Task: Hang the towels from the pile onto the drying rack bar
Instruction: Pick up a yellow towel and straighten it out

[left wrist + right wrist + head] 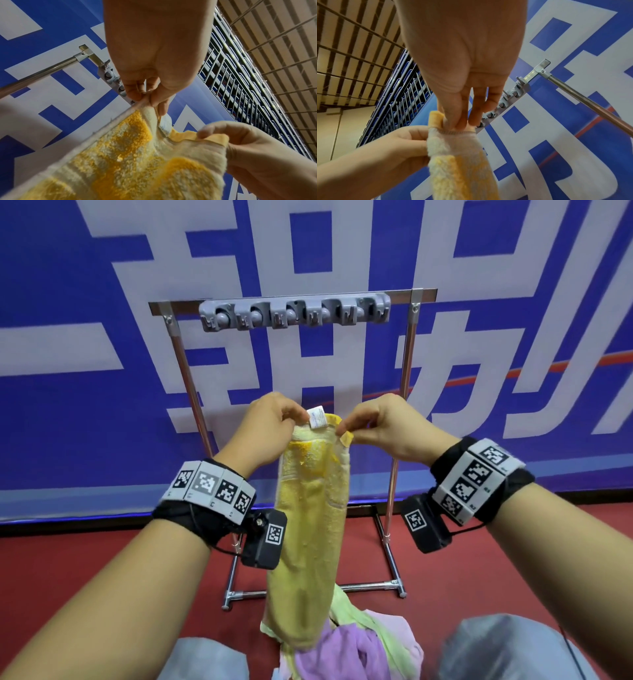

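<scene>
A yellow towel (pixel 310 529) hangs bunched and narrow in front of me, a white label (pixel 317 417) sticking up at its top edge. My left hand (pixel 274 419) pinches the top edge left of the label, and my right hand (pixel 370 422) pinches the top corner on the right. Both hands are close together, well below the rack's top bar (pixel 178 305). The towel's lower end reaches the pile of towels (pixel 349 642) on the floor. In the wrist views the yellow towel (pixel 137 155) (pixel 458 162) fills the lower part, held by the pinching fingers (pixel 137 92) (pixel 453 119).
The metal drying rack (pixel 404 392) stands on the red floor (pixel 85 570) before a blue and white banner (pixel 85 371). A grey hook strip (pixel 294 311) is mounted along the top bar. My knees in grey trousers (pixel 507 645) flank the pile.
</scene>
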The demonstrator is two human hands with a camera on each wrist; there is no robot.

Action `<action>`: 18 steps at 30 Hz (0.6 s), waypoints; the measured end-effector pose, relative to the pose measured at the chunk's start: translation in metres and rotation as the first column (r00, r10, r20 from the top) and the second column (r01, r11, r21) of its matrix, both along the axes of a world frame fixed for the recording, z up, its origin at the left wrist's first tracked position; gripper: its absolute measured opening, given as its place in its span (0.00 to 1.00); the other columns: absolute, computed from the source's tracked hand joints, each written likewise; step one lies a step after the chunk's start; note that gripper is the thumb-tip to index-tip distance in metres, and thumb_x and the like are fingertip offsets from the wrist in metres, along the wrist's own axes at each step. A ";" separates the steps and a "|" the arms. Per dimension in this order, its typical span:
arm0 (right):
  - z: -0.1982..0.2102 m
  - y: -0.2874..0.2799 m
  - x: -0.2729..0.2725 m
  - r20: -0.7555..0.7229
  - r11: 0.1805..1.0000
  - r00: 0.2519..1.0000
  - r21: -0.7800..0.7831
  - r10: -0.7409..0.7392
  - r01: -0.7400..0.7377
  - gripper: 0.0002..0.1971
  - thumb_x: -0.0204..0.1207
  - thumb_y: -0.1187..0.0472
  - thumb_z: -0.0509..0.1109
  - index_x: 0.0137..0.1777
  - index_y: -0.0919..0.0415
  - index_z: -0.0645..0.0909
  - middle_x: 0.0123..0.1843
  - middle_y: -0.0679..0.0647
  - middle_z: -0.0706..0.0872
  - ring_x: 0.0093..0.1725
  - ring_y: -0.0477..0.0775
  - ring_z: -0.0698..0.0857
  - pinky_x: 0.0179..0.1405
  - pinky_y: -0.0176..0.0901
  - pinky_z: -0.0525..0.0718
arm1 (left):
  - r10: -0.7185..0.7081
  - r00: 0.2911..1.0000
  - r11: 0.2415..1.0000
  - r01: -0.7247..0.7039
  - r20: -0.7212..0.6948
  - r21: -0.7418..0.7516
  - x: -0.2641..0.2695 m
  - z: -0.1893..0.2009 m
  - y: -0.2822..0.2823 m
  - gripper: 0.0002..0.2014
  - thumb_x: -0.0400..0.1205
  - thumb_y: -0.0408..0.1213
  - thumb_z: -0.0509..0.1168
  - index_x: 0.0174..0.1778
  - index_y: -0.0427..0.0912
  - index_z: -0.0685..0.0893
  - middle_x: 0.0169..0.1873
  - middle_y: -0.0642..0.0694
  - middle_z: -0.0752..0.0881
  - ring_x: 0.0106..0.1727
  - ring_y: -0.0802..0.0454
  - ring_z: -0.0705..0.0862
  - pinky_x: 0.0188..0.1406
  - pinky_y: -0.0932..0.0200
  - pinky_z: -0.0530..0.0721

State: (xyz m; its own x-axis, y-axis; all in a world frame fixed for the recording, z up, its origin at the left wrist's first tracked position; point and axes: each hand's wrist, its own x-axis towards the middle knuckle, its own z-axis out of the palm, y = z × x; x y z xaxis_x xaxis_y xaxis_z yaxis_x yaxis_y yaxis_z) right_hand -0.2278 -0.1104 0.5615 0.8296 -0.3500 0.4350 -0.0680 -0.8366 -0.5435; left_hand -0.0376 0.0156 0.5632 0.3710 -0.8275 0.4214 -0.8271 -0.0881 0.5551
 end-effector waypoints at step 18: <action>-0.007 0.019 0.016 0.096 0.981 0.985 -0.117 -0.142 0.152 0.06 0.76 0.58 0.76 0.50 0.57 0.87 0.43 0.46 0.89 0.43 0.42 0.86 0.45 0.43 0.86 | -0.253 0.905 0.966 0.216 -0.341 -0.142 -0.021 -0.011 -0.001 0.09 0.77 0.29 0.75 0.47 0.48 0.89 0.39 0.52 0.90 0.41 0.57 0.87 0.46 0.54 0.89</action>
State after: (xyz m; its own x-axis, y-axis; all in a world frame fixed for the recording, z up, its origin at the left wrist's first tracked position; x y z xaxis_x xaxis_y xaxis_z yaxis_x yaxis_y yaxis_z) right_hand -0.2119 -0.0909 0.5541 0.7302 -0.4045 0.5507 -0.1521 -0.8819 -0.4461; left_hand -0.0586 0.0148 0.5520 0.3108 -0.8700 0.3827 -0.5648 0.1548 0.8106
